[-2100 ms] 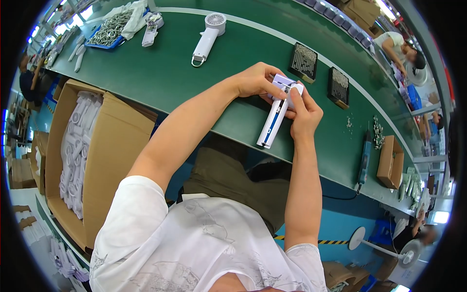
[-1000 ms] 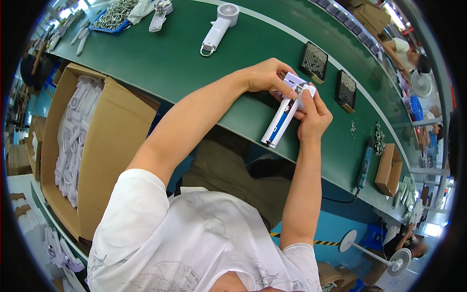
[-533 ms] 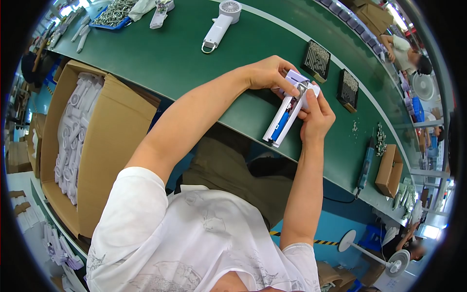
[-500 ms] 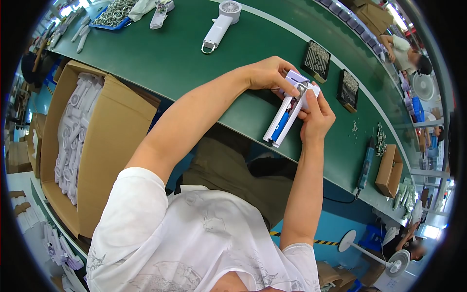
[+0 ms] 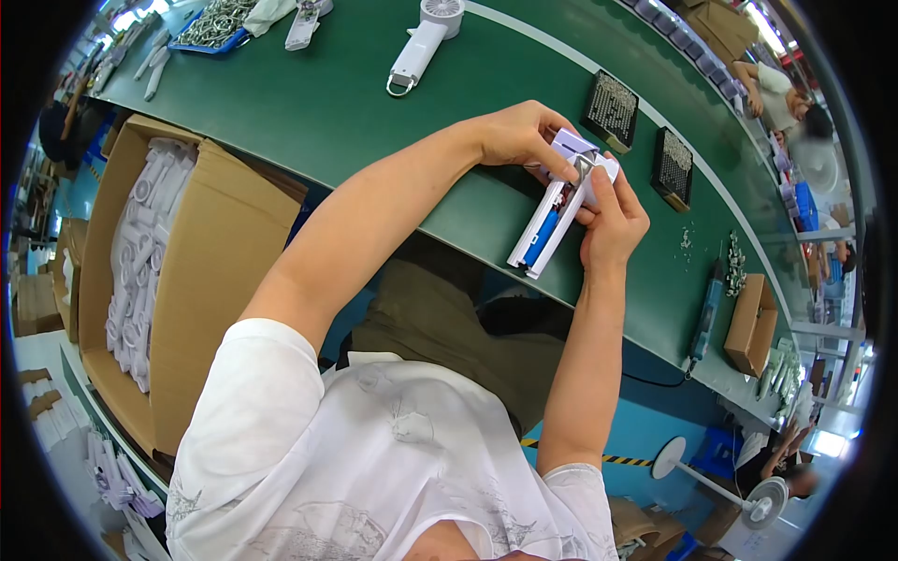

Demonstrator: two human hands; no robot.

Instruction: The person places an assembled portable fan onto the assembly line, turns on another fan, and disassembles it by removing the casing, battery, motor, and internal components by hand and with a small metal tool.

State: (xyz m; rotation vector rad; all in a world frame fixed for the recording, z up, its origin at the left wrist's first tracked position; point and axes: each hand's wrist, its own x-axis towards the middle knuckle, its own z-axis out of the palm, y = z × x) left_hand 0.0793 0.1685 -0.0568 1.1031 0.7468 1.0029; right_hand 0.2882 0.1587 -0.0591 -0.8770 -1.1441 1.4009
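Both my hands hold a white plastic housing [image 5: 530,245] over the front edge of the green table [image 5: 355,122]. It lies open, with a blue cylinder [image 5: 543,236] and small wires inside. My left hand [image 5: 528,140] grips its upper end from the left, thumb pressing near a metal-coloured part. On the right side, my right hand [image 5: 613,220] pinches the same end, with fingers partly hidden behind it. A finished-looking white handheld fan [image 5: 418,54] lies farther back on the table.
Two black trays of small metal parts [image 5: 612,107] [image 5: 673,168] stand right of my hands. An electric screwdriver [image 5: 708,313] and a small carton [image 5: 751,323] are farther right. A large carton [image 5: 215,290] holds white parts at left. Co-workers are at the right edge.
The view has shifted slightly. Both hands keep hold of the housing, and their grip looks nearly the same.
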